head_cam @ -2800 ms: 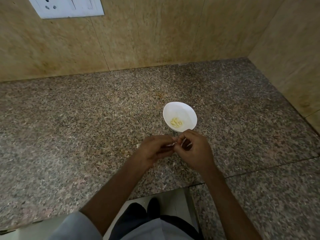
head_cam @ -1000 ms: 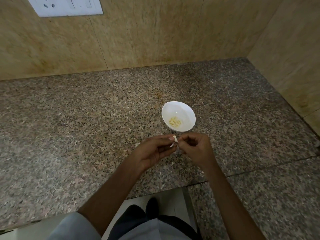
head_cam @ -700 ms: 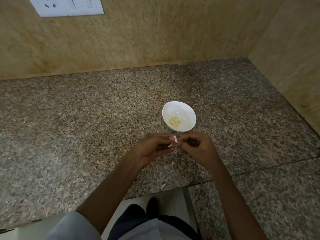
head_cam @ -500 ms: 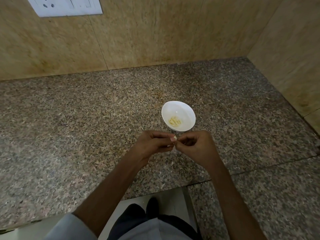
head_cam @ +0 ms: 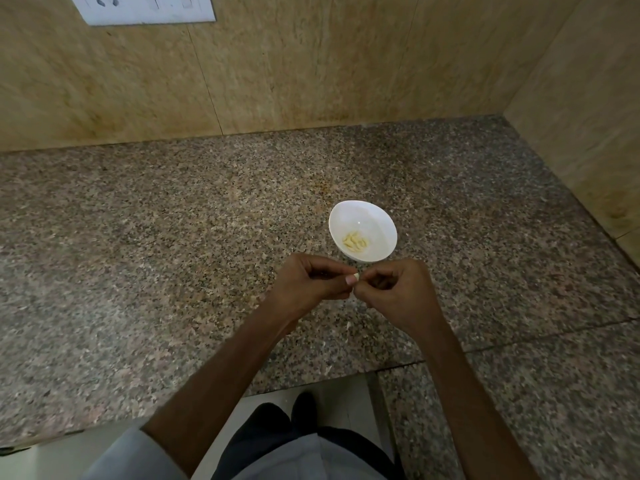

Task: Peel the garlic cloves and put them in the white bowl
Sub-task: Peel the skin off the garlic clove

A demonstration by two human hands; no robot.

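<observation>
We saw both hands meet above the granite countertop [head_cam: 173,237], between its front edge and the white bowl [head_cam: 381,216]. The left hand [head_cam: 308,284] pinched a small pale garlic clove [head_cam: 356,275] between thumb and forefinger. The right hand [head_cam: 398,296], fingers curled, nipped the clove's other end. The bowl stood right of the counter's middle, with a few peeled cloves [head_cam: 355,241] at its bottom. A white switch plate [head_cam: 145,8] sat high on the back wall.
</observation>
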